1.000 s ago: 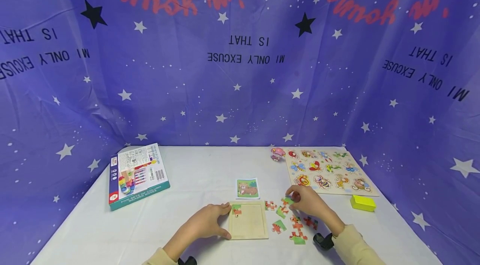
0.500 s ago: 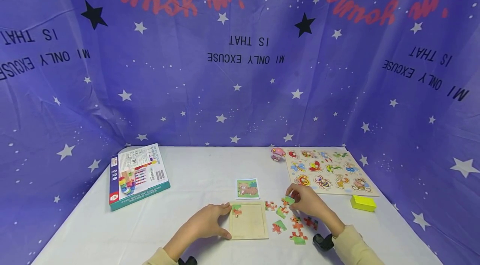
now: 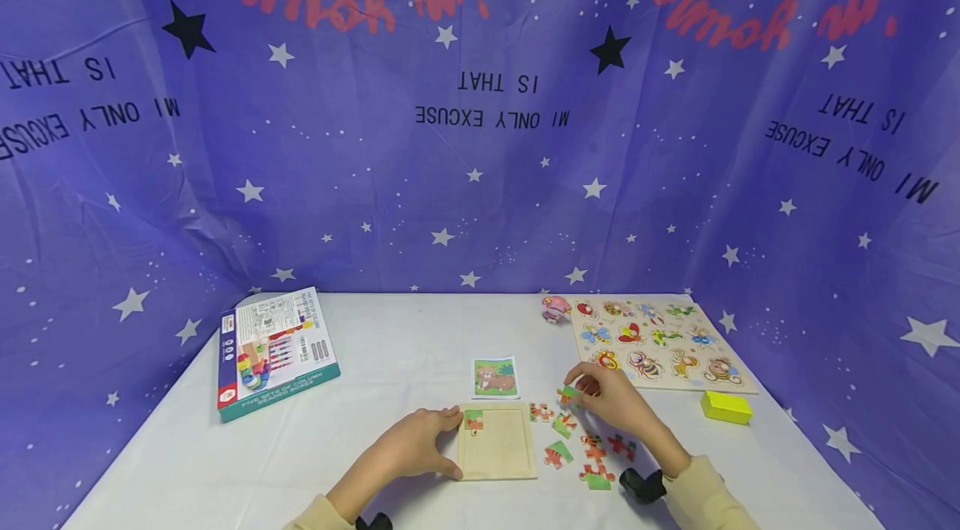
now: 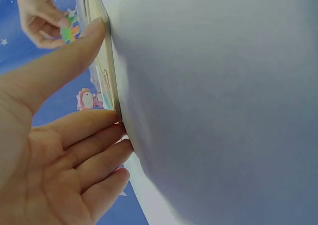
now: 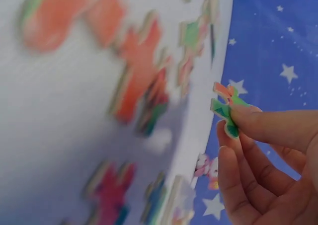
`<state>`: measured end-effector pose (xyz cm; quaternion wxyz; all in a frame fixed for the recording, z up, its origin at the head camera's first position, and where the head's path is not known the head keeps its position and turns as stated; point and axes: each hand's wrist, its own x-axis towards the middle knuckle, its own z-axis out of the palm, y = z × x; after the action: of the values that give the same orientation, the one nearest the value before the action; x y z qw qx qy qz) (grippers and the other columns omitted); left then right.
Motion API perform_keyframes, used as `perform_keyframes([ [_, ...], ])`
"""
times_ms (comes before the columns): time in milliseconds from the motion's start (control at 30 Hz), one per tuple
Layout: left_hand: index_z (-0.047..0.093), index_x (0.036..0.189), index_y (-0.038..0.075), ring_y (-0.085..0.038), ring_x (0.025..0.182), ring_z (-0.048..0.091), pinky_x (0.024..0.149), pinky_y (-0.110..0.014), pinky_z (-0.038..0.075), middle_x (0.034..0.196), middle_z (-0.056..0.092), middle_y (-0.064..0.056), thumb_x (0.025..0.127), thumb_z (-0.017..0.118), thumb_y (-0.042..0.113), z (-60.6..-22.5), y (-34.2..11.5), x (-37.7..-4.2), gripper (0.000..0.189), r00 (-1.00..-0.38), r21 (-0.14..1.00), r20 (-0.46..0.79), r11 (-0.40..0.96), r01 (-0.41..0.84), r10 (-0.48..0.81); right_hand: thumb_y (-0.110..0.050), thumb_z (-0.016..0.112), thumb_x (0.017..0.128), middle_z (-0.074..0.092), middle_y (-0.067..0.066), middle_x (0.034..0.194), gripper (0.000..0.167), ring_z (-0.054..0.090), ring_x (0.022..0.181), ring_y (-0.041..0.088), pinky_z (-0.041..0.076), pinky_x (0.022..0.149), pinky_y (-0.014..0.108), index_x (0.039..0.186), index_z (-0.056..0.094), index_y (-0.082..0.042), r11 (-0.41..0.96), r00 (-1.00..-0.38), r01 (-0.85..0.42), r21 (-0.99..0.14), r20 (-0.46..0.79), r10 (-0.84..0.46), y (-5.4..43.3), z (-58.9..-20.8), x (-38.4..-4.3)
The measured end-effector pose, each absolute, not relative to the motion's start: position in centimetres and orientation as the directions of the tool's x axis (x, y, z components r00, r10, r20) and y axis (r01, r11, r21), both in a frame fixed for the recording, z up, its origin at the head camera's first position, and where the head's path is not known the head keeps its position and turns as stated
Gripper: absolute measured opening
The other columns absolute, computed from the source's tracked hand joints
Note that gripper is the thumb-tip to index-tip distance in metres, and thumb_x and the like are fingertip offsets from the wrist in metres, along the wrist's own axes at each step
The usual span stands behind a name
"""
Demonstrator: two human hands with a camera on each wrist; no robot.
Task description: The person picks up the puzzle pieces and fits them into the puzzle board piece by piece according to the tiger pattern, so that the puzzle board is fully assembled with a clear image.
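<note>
Pinching an orange-and-green puzzle piece (image 3: 567, 396) between thumb and fingertips, the right hand (image 3: 611, 401) is holding it off the desk (image 3: 390, 347). The left hand (image 3: 414, 442) is resting its spread fingers against the edge of a wooden tray (image 3: 498, 453), and a fitted piece (image 3: 473, 418) is sitting in the corner beside its index finger. Loose pieces (image 3: 594, 448) are lying between the right fingers and the person, some near the tray. A bear picture card (image 3: 495, 377) is lying beyond the tray, left of the right fingers. Farther out, an animal board (image 3: 701, 382) is lying just past the right hand, a yellow block (image 3: 727, 407) is standing to its right, and a pink figurine (image 3: 556, 308) is sitting beyond the fingers. A box (image 3: 279, 351) is lying well left of both hands, and a starry curtain (image 3: 420, 197) is hanging behind everything.
</note>
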<state>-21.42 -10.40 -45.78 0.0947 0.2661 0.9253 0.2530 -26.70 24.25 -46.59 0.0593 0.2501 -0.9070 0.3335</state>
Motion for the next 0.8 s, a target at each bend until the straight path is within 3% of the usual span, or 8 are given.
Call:
perform_keyframes([
  [367,0.057,0.131,0.000,-0.038,0.124,0.051,0.103,-0.052,0.040,0.139,0.052,-0.014,0.064,0.085,0.041,-46.0,-10.4,-21.7,0.084,-0.837,0.499,-0.049,0.739,0.452,0.545,-0.009,0.074,0.085,0.066,-0.003,0.085,0.018,0.063,0.074,0.008,0.056,0.066,0.025,0.102,0.069,-0.015,0.527,-0.831,-0.504,-0.684,0.217,-0.512,20.2,-46.1,-26.7],
  [800,0.057,0.131,0.002,-0.038,0.123,0.052,0.102,-0.052,0.041,0.138,0.053,-0.013,0.064,0.085,0.042,-46.0,-10.4,-21.7,0.083,-0.838,0.478,-0.058,0.752,0.453,0.542,-0.013,0.076,0.084,0.067,-0.005,0.082,0.015,0.061,0.069,0.005,0.052,0.062,0.022,0.099,0.072,-0.014,0.471,-0.766,-0.518,-0.714,0.143,-0.626,15.9,-46.8,-27.3],
])
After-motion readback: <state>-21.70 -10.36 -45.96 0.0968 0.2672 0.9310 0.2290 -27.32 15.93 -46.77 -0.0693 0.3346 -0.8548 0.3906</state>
